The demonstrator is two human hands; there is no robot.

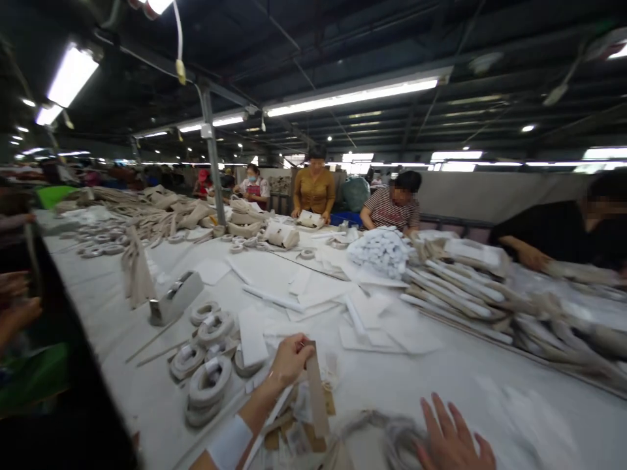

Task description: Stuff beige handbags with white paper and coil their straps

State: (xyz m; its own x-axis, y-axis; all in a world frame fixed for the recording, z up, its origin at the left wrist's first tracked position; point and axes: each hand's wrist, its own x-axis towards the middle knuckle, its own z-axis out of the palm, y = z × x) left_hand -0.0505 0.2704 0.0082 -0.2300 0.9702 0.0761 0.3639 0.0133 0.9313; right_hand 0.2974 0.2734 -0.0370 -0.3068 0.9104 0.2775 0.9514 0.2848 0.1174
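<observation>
My left hand [290,360] is closed in a pinch on the upper end of a flat beige strip [317,395], which hangs down over a litter of small pieces. My right hand [453,436] is spread with its fingers apart, close to a blurred coiled strap [402,438] at the bottom of the view; whether it touches the coil I cannot tell. Small brown and clear pieces [300,437] lie beneath the strip. Left of my left hand sit several wrapped strap coils [210,380], partly stacked.
A grey tape dispenser [176,297] stands left on the white table [102,287]. White sheets [318,294] lie mid-table. A pile of wrapped beige pieces [460,300] and a heap of white bundles [378,253] are on the right. Co-workers, one in a mustard top [314,188], work across the table.
</observation>
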